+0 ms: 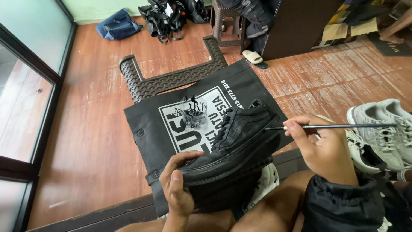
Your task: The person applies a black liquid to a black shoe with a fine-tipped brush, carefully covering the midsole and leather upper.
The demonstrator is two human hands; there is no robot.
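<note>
1. Left hand (178, 184) is clamped round the toe of a black shoe (236, 137), matte canvas with a chunky ribbed sole, tilted over the lap.
2. Right hand (322, 148) pinches a thin brush (339, 126), tip touching the shoe's heel side.
3. Under it: a black fabric bag (150, 124) draped over a brown woven-texture stool (171, 77).
4. A clear glass (193, 111) smeared with black stands on the bag just behind the shoe.
5. Grey sneakers (382, 129) sit on the worn red floor (94, 129) to the right.
</note>
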